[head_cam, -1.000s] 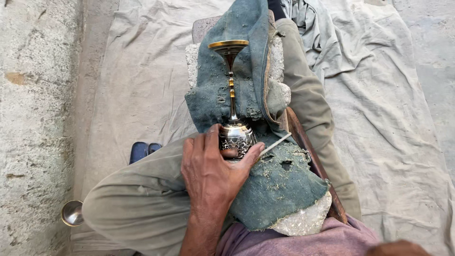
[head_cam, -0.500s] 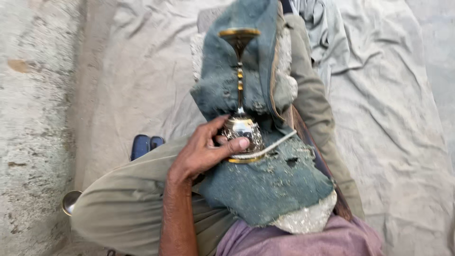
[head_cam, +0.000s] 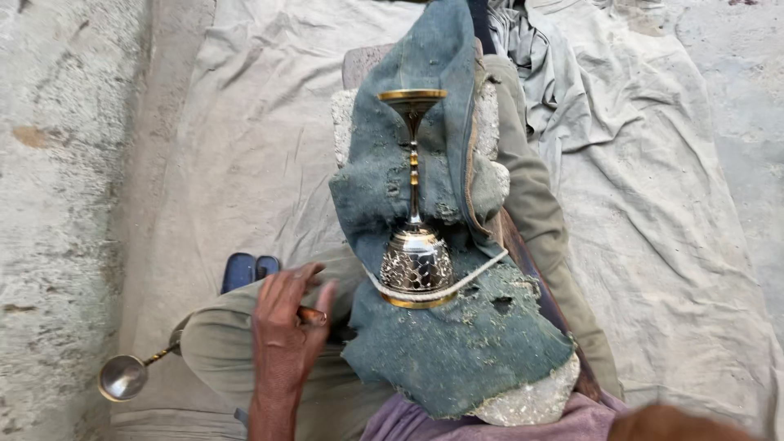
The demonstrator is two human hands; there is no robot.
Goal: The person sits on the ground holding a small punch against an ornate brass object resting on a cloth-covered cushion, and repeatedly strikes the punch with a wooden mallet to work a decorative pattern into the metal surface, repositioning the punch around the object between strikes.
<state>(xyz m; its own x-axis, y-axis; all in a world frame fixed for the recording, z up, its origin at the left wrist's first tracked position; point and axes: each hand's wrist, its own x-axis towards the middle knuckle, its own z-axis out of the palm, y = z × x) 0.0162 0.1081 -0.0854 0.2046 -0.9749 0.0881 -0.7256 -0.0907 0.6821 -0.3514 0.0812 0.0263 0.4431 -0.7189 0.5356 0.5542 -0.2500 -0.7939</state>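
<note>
A brass and silver goblet lies on its side on a worn blue cloth draped over a pale foam block on my lap. A white cord runs across the goblet's patterned cup. My left hand rests on my left knee, apart from the goblet, its fingers spread over a small brown handle. Only a brown edge of my right hand shows at the bottom right corner; what it does is hidden.
A small metal ladle lies on the ground by my left leg. Two dark blue objects sit just beyond my knee. A beige sheet covers the ground, with rough concrete on the left.
My left hand has let go of the goblet's cup and moved left and down onto my knee. The goblet stays on the cloth under the cord.
</note>
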